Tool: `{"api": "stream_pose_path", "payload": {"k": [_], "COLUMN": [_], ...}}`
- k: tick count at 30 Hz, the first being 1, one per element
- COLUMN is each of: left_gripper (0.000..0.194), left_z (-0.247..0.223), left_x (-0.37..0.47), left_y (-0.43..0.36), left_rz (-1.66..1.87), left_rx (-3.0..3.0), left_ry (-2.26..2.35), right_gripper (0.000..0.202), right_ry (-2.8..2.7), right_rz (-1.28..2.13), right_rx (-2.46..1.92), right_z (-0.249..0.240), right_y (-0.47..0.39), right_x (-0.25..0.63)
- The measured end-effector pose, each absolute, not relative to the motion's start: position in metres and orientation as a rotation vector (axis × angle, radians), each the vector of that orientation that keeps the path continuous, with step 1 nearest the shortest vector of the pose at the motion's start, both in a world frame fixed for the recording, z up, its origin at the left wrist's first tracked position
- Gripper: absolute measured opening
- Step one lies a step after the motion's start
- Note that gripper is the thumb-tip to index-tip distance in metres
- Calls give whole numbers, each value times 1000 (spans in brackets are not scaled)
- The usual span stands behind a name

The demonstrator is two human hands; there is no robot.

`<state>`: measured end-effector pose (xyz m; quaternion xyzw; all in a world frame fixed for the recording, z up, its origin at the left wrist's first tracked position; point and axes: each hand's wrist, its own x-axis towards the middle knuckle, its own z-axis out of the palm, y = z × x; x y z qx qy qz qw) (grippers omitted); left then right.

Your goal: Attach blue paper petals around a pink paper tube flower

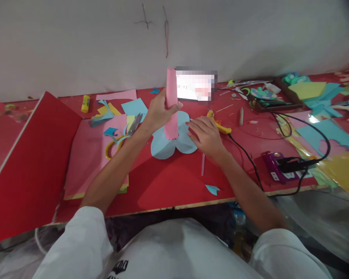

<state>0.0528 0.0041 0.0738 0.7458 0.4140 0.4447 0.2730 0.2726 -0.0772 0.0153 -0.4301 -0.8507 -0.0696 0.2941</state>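
Observation:
A pink paper tube (171, 87) stands nearly upright on a light blue paper shape with rounded petals (163, 149). Around the tube's middle my left hand (159, 111) is closed, thumb across its front. My right hand (206, 133) is at the right petals, its fingers stretched out and touching or just above the blue paper; I cannot tell which. Just beyond that hand lies a yellow glue gun (222, 128) with a dark cord. Scissors with yellow handles (108, 150) rest on the pink sheets at the left.
A glue stick (85, 104) stands at the back left, near a large red board (31, 166). A lit screen (196, 87) leans at the wall. To the right are a purple power socket box (275, 164) with cords, a dark tray (291, 104) and coloured paper sheets (322, 133).

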Motion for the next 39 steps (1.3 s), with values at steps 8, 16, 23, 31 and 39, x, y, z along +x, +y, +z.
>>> {"api": "stream_pose_path", "payload": {"k": [8, 16, 23, 31, 39], "left_gripper": [16, 14, 40, 52, 50], "left_z": [97, 102, 67, 53, 11], "left_x": [55, 48, 35, 25, -14], "left_y": [-12, -3, 26, 28, -19], "left_rz": [1278, 1366, 1162, 1110, 694], "left_rx": [2082, 2070, 2003, 2062, 2416], "left_ry": [1102, 769, 904, 1046, 1525], "right_gripper": [45, 49, 39, 32, 56], "right_ry": [-2091, -1825, -1810, -1886, -2286], "right_rz": [-221, -178, -144, -81, -13], "right_rx": [-1026, -1357, -1395, -1337, -1343], "right_z": [12, 8, 4, 2, -2], "right_y": [-78, -53, -48, -57, -67], "right_x": [276, 317, 324, 317, 269]}}
